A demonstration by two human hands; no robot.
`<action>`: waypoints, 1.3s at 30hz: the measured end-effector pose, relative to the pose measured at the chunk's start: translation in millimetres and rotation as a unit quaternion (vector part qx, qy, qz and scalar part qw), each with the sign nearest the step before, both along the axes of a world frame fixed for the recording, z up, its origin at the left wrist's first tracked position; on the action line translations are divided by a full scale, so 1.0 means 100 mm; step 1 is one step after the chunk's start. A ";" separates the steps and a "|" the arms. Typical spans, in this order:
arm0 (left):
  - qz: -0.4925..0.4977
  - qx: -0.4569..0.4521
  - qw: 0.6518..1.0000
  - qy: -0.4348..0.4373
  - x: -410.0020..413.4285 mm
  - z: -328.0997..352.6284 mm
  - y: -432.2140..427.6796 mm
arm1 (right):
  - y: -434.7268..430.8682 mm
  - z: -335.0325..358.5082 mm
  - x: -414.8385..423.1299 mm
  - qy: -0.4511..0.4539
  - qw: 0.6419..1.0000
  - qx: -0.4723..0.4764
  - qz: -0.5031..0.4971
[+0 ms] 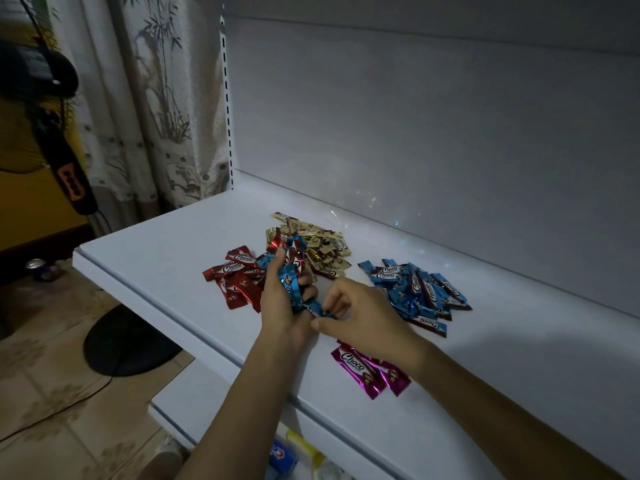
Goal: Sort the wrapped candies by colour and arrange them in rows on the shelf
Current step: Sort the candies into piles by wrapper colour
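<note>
One view only: a wide-angle camera worn on the head. It faces forward and down, close above the front edge of the white shelf [156,258], with the tiled floor [52,393] at left.

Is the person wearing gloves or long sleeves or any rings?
No gloves: the left hand and the right hand are bare, with no ring that shows. The left arm and the right arm are bare too, with no sleeve, watch or bracelet up to the picture's edge.
</note>
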State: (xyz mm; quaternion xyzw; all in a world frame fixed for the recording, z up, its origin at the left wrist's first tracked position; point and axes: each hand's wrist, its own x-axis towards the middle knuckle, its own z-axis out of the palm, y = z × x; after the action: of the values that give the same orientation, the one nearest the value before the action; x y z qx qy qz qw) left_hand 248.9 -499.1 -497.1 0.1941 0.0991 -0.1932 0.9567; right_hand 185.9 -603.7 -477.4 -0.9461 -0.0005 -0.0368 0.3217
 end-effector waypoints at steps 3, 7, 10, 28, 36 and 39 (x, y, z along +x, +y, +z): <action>-0.001 -0.017 1.000 0.001 0.01 -0.02 -0.03 | -0.06 0.04 -0.03 -0.032 0.999 -0.012 -0.005; 0.022 0.069 0.996 -0.044 0.00 -0.01 -0.08 | -0.27 0.11 -0.10 -0.043 0.999 -0.002 -0.021; 0.028 0.176 0.980 -0.091 0.00 -0.01 -0.10 | -0.43 0.19 -0.14 -0.032 0.999 0.008 -0.040; -0.023 0.328 0.904 -0.273 -0.29 0.12 -0.17 | -0.61 0.24 0.00 -0.111 0.973 0.181 -0.087; -0.030 0.304 0.901 -0.308 -0.31 0.17 -0.15 | -0.38 0.23 0.07 -0.079 0.946 0.304 -0.082; -0.032 0.316 0.895 -0.313 -0.31 0.15 -0.16 | -0.39 0.24 0.08 -0.095 0.939 0.319 -0.089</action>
State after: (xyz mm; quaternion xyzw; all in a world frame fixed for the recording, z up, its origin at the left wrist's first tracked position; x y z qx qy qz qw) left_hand 218.1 -514.8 -482.1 0.5395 -0.1561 -0.1118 0.8198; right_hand 194.4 -642.9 -453.7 -0.7819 0.0648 -0.1534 0.6008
